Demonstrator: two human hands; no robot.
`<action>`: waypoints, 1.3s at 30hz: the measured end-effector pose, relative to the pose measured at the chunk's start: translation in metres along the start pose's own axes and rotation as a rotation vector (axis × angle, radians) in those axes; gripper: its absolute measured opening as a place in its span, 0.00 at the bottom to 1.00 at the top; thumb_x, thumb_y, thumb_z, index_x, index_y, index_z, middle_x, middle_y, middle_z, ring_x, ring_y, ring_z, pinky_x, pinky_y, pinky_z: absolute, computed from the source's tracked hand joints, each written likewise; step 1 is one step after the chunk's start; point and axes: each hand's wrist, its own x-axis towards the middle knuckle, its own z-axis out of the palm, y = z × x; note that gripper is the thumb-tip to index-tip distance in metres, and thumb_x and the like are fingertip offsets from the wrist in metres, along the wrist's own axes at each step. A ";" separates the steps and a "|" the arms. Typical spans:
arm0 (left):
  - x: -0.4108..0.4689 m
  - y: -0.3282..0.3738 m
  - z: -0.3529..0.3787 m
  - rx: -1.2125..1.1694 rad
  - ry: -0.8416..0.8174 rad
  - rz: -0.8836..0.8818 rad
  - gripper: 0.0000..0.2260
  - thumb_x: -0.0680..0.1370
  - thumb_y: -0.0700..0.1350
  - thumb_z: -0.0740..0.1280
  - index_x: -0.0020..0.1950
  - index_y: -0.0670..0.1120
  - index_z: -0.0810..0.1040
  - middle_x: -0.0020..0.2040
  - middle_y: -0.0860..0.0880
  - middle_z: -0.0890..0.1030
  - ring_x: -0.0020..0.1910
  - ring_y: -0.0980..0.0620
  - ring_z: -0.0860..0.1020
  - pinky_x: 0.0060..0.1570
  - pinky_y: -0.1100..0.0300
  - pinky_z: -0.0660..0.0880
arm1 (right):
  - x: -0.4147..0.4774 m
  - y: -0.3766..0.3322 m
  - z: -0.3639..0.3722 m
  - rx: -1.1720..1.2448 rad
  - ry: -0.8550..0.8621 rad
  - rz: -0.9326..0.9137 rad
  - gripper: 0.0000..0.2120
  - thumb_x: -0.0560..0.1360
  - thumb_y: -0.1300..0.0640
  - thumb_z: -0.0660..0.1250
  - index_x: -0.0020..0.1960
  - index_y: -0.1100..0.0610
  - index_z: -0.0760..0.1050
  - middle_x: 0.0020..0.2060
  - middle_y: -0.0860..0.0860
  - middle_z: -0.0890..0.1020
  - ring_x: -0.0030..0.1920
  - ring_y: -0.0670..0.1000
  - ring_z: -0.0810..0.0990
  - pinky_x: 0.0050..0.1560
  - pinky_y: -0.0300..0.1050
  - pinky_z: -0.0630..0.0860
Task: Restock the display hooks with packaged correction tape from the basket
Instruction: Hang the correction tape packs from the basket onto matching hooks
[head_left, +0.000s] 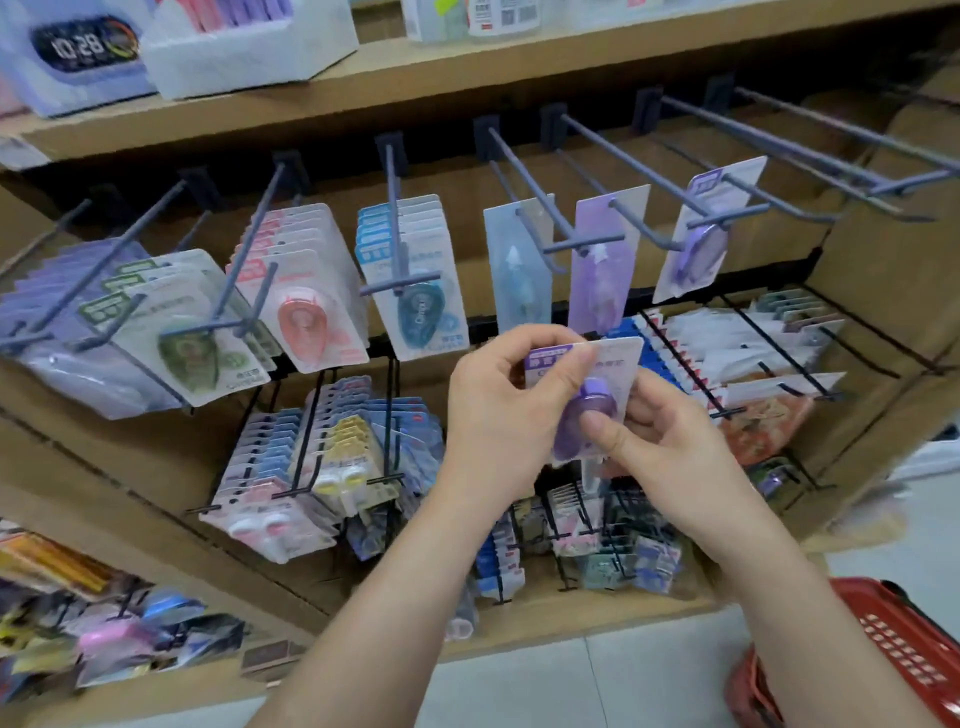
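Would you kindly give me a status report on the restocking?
Left hand and right hand grip purple tape pack. Not hung yet. Hooks ahead unobstructed.

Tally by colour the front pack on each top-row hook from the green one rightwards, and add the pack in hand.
Green pack: 1
Pink pack: 1
Teal pack: 1
Pale blue pack: 1
Purple pack: 3, counting the held pack between left hand and right hand
Total: 7
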 end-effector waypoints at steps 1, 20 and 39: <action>0.005 0.000 0.011 -0.004 -0.014 0.000 0.07 0.75 0.42 0.72 0.41 0.54 0.81 0.36 0.57 0.82 0.37 0.59 0.78 0.42 0.59 0.77 | -0.002 0.000 -0.009 0.031 0.034 -0.001 0.17 0.71 0.53 0.69 0.59 0.51 0.77 0.49 0.49 0.87 0.48 0.48 0.85 0.44 0.41 0.80; 0.062 0.024 0.160 -0.052 0.091 0.158 0.11 0.75 0.41 0.73 0.40 0.56 0.78 0.35 0.57 0.80 0.37 0.59 0.77 0.40 0.59 0.76 | 0.020 -0.011 -0.111 -0.005 0.512 -0.156 0.12 0.74 0.48 0.67 0.49 0.57 0.79 0.38 0.46 0.86 0.40 0.42 0.83 0.40 0.36 0.76; 0.066 0.018 0.145 -0.142 -0.039 -0.105 0.06 0.79 0.39 0.68 0.49 0.49 0.81 0.46 0.50 0.85 0.47 0.57 0.82 0.51 0.59 0.79 | 0.024 -0.013 -0.132 -0.112 0.317 0.006 0.12 0.76 0.45 0.64 0.53 0.52 0.79 0.41 0.44 0.86 0.41 0.42 0.82 0.39 0.36 0.77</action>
